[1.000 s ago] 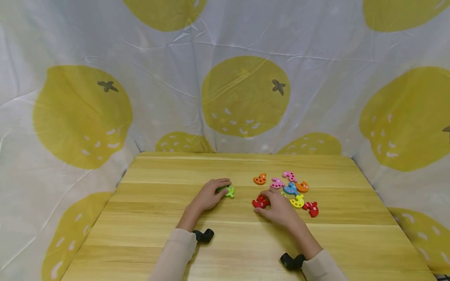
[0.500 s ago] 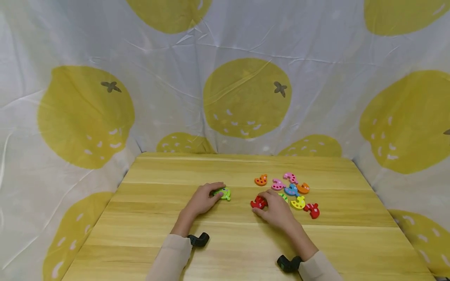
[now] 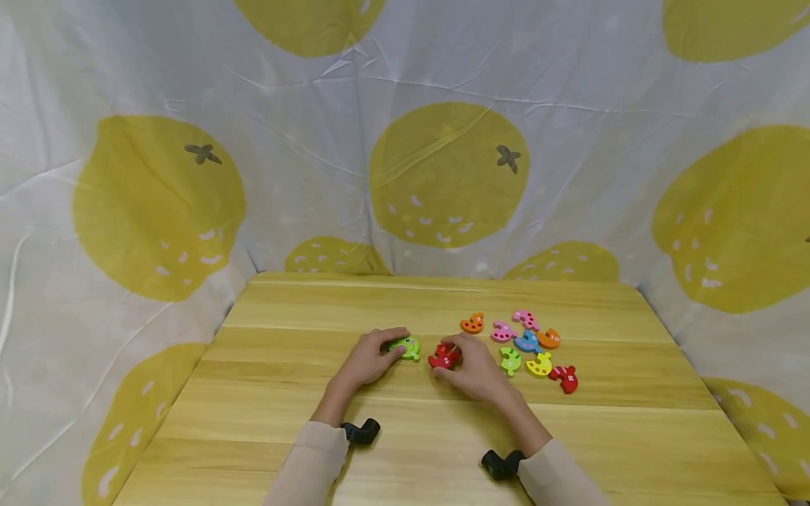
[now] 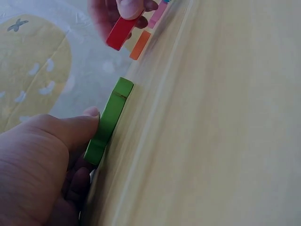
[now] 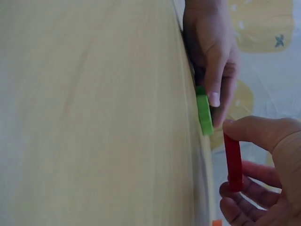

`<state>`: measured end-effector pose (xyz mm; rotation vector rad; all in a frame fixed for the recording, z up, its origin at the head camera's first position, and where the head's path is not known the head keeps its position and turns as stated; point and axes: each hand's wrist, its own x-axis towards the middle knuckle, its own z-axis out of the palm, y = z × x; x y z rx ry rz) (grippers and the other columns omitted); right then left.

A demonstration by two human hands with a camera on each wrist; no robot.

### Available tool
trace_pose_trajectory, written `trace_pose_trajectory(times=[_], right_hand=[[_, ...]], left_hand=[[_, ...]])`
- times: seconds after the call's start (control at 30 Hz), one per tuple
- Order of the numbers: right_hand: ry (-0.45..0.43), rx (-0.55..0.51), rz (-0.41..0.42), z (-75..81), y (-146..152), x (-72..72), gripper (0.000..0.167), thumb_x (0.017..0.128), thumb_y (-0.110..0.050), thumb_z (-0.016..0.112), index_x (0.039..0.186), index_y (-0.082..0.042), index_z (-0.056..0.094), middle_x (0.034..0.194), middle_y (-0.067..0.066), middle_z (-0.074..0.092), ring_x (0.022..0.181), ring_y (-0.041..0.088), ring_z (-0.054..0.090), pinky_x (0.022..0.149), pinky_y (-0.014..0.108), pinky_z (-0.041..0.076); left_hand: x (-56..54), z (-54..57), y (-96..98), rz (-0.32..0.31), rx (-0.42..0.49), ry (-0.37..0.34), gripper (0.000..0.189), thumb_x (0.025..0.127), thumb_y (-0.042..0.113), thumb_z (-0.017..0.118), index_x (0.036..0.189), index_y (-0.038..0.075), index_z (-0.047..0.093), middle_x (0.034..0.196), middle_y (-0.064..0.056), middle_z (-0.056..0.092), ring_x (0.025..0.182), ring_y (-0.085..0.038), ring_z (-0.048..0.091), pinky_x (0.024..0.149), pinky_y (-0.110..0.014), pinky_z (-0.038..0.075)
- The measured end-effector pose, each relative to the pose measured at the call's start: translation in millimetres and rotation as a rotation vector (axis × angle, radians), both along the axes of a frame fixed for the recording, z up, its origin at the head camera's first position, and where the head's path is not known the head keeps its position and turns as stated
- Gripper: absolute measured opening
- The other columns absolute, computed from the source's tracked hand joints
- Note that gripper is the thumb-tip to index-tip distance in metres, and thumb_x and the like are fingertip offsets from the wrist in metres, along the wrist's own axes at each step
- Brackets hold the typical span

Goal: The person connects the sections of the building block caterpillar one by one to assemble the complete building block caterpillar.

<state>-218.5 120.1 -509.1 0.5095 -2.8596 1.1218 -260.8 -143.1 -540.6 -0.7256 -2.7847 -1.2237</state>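
In the head view, my left hand [image 3: 369, 357] grips a light green wooden puzzle piece [image 3: 410, 348] with a face drawn on it, at the middle of the table. The left wrist view has its thumb pressed against the green edge, fingers round the far side. To the right, my right hand [image 3: 479, 371] pinches a red puzzle piece [image 3: 442, 358] marked 2 between thumb and fingers. That red piece [image 5: 233, 162] is held above the tabletop in the right wrist view, a short gap from the green one [image 5: 204, 113].
Several loose numbered puzzle pieces lie right of the hands: an orange one [image 3: 472, 324], pink ones, a blue one [image 3: 527, 342], a green striped one [image 3: 510, 360], a yellow one [image 3: 539, 365] and another red one [image 3: 566, 379]. A lemon-print curtain [image 3: 443, 70] surrounds the wooden table [image 3: 285, 302].
My right hand has carried the red piece left toward the green one, uncovering the green striped piece. My left hand drew the green piece slightly left and nearer at first, then stayed almost still.
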Motion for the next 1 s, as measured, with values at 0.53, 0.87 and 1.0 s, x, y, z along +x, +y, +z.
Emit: trace_pose_trajectory(times=[0.53,0.87,1.0], right_hand=[[-0.122,-0.244,-0.044,-11.5,-30.7,-8.9,0.05,0.078,-0.027,0.091,0.121,-0.012,0.072,0.112,0.003,0.069,0.096,0.015,0.058,0.084,0.031,0.049],[-0.1,-0.259,-0.086,-17.7,-38.4,-12.1,0.051,0.073,-0.023,0.094,0.117,-0.009,0.073,0.104,0.004,0.069,0.092,0.014,0.06,0.082,0.03,0.052],[-0.103,-0.242,-0.106,-15.4,-40.7,-11.6,0.049,0.073,-0.023,0.094,0.114,-0.008,0.073,0.103,0.004,0.069,0.091,0.015,0.061,0.082,0.032,0.052]], left_hand=[[1.1,3.8,0.8,0.019,0.005,-0.044,0.038,0.101,0.028,0.068,0.138,0.019,0.068,0.146,0.003,0.063,0.134,-0.027,0.058,0.113,-0.05,0.045],[0.4,5.7,2.0,0.01,-0.003,-0.035,0.038,0.101,0.027,0.067,0.138,0.017,0.068,0.145,-0.001,0.063,0.135,-0.029,0.058,0.115,-0.05,0.044],[0.4,5.5,1.4,0.013,-0.003,-0.036,0.037,0.101,0.027,0.068,0.137,0.018,0.068,0.145,-0.001,0.064,0.132,-0.028,0.059,0.113,-0.049,0.046]])
